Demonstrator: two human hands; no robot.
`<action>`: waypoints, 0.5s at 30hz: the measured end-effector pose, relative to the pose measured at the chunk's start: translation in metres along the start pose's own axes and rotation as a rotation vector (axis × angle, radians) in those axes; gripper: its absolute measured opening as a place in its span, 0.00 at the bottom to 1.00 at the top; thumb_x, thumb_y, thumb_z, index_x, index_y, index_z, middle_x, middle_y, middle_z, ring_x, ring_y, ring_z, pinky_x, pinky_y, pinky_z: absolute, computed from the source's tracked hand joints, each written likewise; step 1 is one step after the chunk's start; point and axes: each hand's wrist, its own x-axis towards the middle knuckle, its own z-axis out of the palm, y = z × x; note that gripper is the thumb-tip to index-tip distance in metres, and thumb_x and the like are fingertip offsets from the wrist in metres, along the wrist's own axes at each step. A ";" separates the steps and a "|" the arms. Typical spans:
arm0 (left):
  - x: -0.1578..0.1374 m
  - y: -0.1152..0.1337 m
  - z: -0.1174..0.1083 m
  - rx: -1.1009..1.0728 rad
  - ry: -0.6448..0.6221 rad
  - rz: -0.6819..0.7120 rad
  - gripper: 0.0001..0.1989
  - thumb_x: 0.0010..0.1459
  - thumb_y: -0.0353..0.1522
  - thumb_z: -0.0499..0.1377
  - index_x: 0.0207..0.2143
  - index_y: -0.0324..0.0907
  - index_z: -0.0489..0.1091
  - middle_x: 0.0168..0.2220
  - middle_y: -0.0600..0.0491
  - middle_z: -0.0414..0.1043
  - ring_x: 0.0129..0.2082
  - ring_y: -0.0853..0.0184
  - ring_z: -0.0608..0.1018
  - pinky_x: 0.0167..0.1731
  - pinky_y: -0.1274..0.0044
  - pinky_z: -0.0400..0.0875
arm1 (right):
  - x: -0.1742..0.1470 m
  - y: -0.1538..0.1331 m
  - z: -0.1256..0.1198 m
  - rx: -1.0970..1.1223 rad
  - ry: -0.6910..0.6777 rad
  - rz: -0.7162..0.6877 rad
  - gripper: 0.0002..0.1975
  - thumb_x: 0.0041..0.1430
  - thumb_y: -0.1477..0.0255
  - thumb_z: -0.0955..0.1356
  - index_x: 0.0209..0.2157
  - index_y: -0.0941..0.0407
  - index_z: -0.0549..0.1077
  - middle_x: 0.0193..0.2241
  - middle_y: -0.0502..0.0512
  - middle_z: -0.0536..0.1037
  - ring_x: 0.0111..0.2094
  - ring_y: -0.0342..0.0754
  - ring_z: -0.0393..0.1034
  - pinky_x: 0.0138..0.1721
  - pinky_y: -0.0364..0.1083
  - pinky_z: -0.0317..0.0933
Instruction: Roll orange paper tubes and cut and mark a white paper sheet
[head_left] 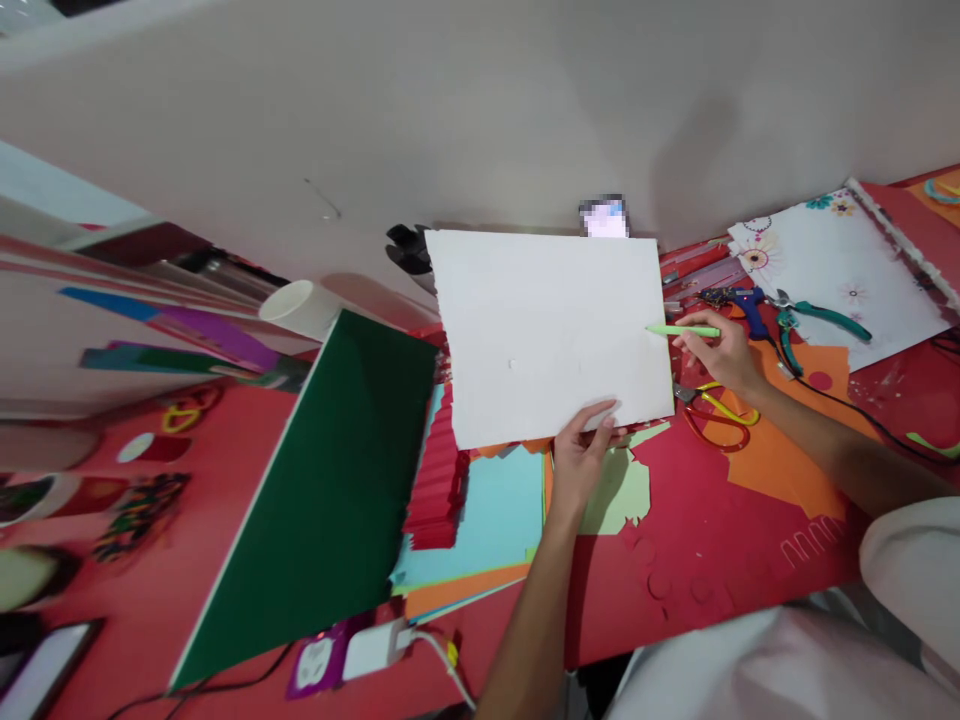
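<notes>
My left hand (581, 452) is closed on the lower edge of a large white sheet of board (551, 325), thumb in front, and holds it tilted up above the table. Between the fingers of my right hand (716, 350) is a light green pen (686, 331), its tip close to the board's right edge; whether it touches I cannot tell. Below the board lie light blue paper (502, 510), folded red crepe paper (439, 490) and a cut piece of pale green paper (619, 490). Scissors with red and yellow handles (720, 415) rest just under my right hand.
A dark green board (322, 500) leans at the left beside a white cup (300, 308). To the right are a blue glue gun (750, 308), green-handled pliers (829, 318), orange paper (795, 450) and a flower-patterned sheet (847, 270). A white charger (375, 648) sits at the front edge.
</notes>
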 end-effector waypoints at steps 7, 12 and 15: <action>-0.001 0.002 0.000 -0.011 0.004 -0.001 0.25 0.59 0.50 0.70 0.49 0.42 0.82 0.46 0.45 0.83 0.36 0.62 0.86 0.40 0.71 0.84 | 0.000 0.004 -0.001 -0.013 0.003 0.010 0.15 0.62 0.59 0.73 0.44 0.55 0.79 0.35 0.55 0.85 0.21 0.41 0.71 0.22 0.42 0.67; -0.002 0.004 0.001 -0.006 0.001 -0.002 0.24 0.59 0.50 0.70 0.49 0.42 0.82 0.46 0.46 0.84 0.36 0.62 0.86 0.41 0.71 0.84 | 0.000 0.001 0.000 -0.008 0.001 0.022 0.15 0.61 0.60 0.73 0.43 0.55 0.79 0.34 0.55 0.85 0.21 0.42 0.72 0.21 0.42 0.67; -0.002 0.005 0.001 -0.001 0.005 -0.004 0.24 0.59 0.50 0.70 0.49 0.43 0.82 0.48 0.45 0.83 0.37 0.62 0.86 0.41 0.71 0.84 | -0.001 -0.001 0.000 -0.013 0.003 0.032 0.13 0.59 0.60 0.74 0.40 0.55 0.79 0.31 0.54 0.84 0.22 0.43 0.73 0.22 0.42 0.68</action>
